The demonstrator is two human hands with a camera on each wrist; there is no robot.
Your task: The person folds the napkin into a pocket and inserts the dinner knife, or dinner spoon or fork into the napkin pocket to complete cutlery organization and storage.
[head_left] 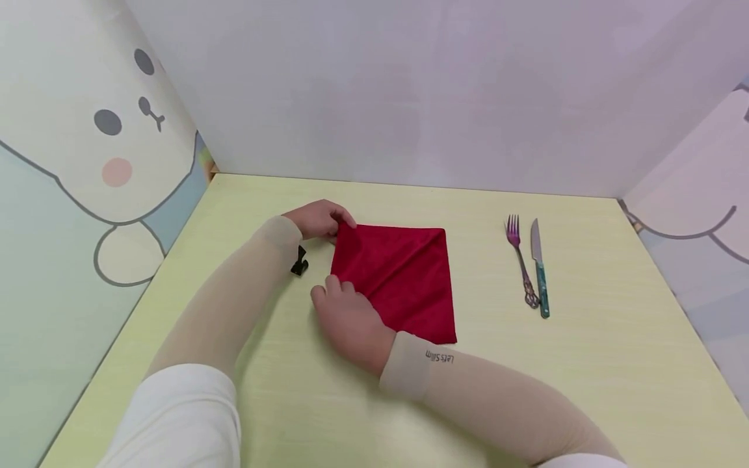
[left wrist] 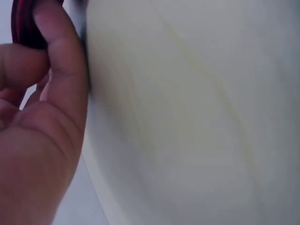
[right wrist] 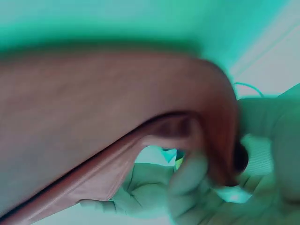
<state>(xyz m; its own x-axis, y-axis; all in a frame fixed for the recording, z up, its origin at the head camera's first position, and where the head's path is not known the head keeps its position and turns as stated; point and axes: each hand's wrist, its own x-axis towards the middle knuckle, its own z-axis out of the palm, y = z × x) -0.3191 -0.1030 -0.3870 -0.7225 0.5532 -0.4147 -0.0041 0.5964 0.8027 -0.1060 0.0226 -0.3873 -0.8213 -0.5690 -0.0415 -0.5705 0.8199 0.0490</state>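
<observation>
A red cloth napkin, roughly square with diagonal creases, lies on the table in the head view. My left hand pinches its far left corner between thumb and finger; the left wrist view shows a bit of dark red cloth between those fingertips. At the near left corner my right hand grips the fabric and covers that corner. The right wrist view has the cloth raised and curving over in front of the right fingers, tinted brownish there. Beside my left wrist sits a small black clip-like object, partly hidden by the sleeve.
To the right of the napkin lie a fork and a knife with a green handle, side by side and tines and blade pointing away. The pale wooden table ends at a white wall behind, with cartoon-printed panels on both sides.
</observation>
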